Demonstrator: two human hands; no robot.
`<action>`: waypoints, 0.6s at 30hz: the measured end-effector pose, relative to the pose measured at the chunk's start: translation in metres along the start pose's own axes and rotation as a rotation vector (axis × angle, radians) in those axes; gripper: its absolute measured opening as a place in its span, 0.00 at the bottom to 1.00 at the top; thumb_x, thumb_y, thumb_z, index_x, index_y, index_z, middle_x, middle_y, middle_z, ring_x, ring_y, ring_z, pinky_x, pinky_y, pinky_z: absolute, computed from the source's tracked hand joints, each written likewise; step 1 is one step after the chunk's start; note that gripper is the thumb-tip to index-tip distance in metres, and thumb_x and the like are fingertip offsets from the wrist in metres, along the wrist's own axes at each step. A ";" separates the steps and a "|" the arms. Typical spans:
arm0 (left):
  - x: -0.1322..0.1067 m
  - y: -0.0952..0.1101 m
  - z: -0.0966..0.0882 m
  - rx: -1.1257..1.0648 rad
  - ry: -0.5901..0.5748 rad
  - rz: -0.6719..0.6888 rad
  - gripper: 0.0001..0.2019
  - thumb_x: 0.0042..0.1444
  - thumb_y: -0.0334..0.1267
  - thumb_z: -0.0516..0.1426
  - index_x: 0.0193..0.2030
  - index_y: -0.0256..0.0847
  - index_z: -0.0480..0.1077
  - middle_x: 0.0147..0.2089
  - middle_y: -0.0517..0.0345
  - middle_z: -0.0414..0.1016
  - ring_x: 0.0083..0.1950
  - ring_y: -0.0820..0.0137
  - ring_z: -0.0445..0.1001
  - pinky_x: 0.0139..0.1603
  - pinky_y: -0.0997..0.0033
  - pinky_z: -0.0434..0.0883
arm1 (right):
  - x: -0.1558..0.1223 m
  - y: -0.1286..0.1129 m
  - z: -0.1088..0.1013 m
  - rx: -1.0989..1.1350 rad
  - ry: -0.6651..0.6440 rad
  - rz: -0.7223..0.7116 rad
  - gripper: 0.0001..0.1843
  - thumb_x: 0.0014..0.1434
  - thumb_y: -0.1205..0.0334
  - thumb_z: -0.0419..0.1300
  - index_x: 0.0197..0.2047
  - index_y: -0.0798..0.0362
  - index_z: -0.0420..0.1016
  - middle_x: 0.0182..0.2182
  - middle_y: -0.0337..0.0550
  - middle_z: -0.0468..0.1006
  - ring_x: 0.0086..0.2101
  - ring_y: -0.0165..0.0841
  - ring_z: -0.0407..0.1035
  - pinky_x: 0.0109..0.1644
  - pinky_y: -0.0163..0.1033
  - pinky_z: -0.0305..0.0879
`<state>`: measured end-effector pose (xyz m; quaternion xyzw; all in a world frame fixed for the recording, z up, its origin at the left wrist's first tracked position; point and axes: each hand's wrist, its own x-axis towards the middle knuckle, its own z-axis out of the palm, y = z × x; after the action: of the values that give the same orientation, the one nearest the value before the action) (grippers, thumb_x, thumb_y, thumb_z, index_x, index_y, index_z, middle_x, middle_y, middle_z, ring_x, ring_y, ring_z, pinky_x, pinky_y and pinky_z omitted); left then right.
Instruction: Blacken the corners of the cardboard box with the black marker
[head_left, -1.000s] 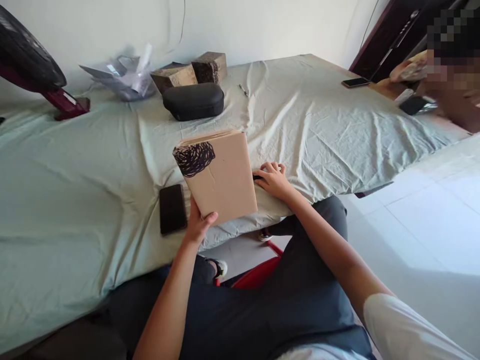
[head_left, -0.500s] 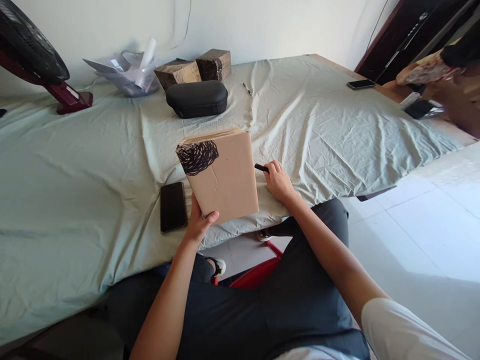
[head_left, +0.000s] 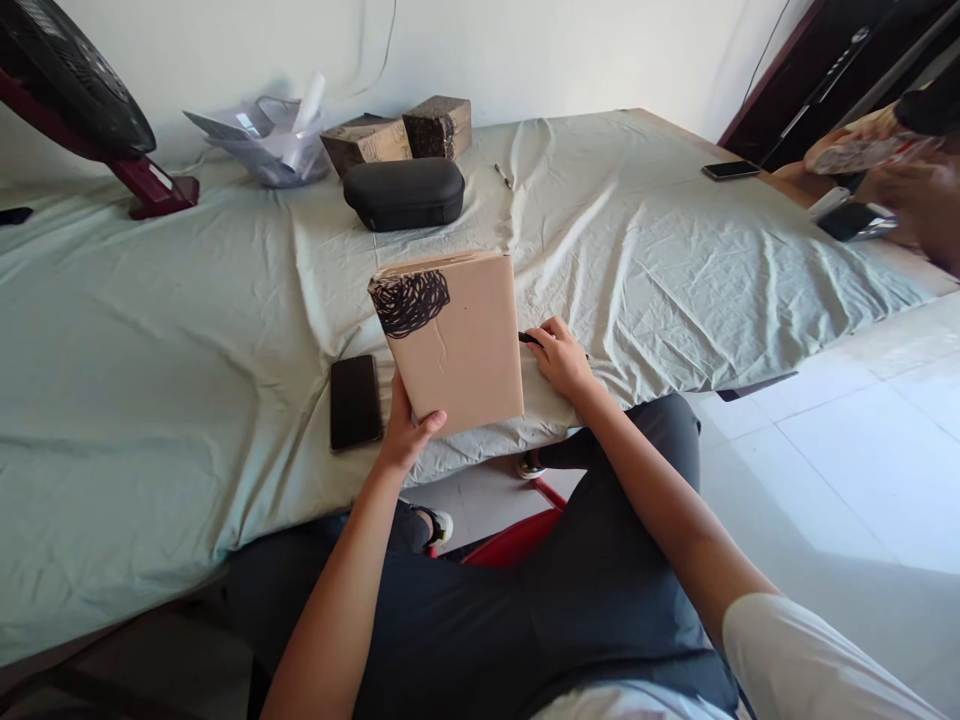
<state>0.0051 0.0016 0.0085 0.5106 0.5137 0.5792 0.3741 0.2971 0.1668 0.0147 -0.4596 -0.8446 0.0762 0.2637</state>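
Observation:
My left hand (head_left: 409, 425) grips the lower left corner of a brown cardboard box (head_left: 465, 350), its thumb across the front face. The box is tilted toward me above the cloth, and black scribble (head_left: 412, 303) covers its upper left corner. Just right of the box, my right hand (head_left: 561, 358) is closed on a black marker (head_left: 531, 340), whose end points at the box's right edge. Most of the marker is hidden by the fingers. Left of the box a dark phone (head_left: 355, 403) lies flat on the cloth.
A greenish cloth (head_left: 187, 350) covers the table. Toward the wall stand a black case (head_left: 405, 193), two scribbled boxes (head_left: 439, 127) (head_left: 367, 142), a clear plastic basket (head_left: 289, 160), a pen (head_left: 503, 177) and a fan (head_left: 161, 188). Another phone (head_left: 730, 170) and another person's hands (head_left: 862, 140) are at right.
The view has shifted slightly, so things sit a little further right. My left hand still holds the box; my right hand and marker stay beside it, with less of the marker showing.

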 end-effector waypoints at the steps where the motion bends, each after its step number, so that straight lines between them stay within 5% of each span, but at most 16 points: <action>1: 0.000 0.001 0.000 0.001 0.000 0.009 0.54 0.52 0.61 0.71 0.82 0.51 0.56 0.80 0.39 0.66 0.79 0.43 0.70 0.79 0.38 0.69 | 0.000 0.002 0.002 0.004 0.003 -0.014 0.19 0.76 0.65 0.54 0.61 0.50 0.83 0.52 0.56 0.76 0.53 0.48 0.74 0.58 0.53 0.76; 5: 0.000 0.002 -0.001 0.018 0.008 0.028 0.53 0.53 0.61 0.70 0.82 0.51 0.57 0.80 0.39 0.67 0.79 0.44 0.71 0.78 0.38 0.70 | 0.001 0.006 0.004 0.049 0.023 -0.003 0.25 0.72 0.69 0.52 0.63 0.51 0.84 0.58 0.60 0.76 0.59 0.52 0.74 0.67 0.63 0.74; 9: -0.001 -0.002 -0.002 0.028 0.005 0.011 0.54 0.53 0.62 0.70 0.82 0.50 0.55 0.80 0.39 0.66 0.79 0.44 0.71 0.78 0.39 0.71 | -0.004 -0.006 -0.008 0.381 0.072 -0.103 0.26 0.76 0.48 0.58 0.71 0.47 0.78 0.68 0.59 0.76 0.69 0.55 0.70 0.77 0.69 0.64; 13: -0.001 -0.004 0.002 0.037 0.035 0.009 0.56 0.52 0.65 0.70 0.82 0.48 0.55 0.78 0.37 0.68 0.77 0.44 0.72 0.76 0.41 0.72 | -0.015 -0.037 -0.011 0.972 -0.205 -0.174 0.58 0.65 0.22 0.62 0.88 0.36 0.47 0.84 0.49 0.55 0.80 0.57 0.57 0.82 0.67 0.58; 15: 0.000 -0.003 0.001 0.065 0.037 0.017 0.55 0.54 0.67 0.69 0.82 0.48 0.56 0.77 0.37 0.69 0.76 0.45 0.73 0.75 0.43 0.73 | -0.020 -0.051 -0.006 1.046 -0.325 -0.135 0.70 0.59 0.21 0.68 0.89 0.34 0.36 0.87 0.47 0.46 0.82 0.59 0.49 0.84 0.68 0.53; 18: 0.006 0.004 -0.016 0.234 -0.019 0.066 0.51 0.57 0.73 0.64 0.79 0.45 0.61 0.72 0.36 0.74 0.72 0.45 0.76 0.72 0.43 0.74 | -0.025 -0.061 0.002 1.039 -0.369 -0.064 0.74 0.56 0.26 0.73 0.89 0.35 0.34 0.85 0.48 0.51 0.83 0.61 0.45 0.86 0.70 0.49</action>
<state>-0.0117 0.0026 0.0147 0.5727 0.5573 0.5224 0.2975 0.2619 0.1119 0.0260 -0.2221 -0.7417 0.5543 0.3057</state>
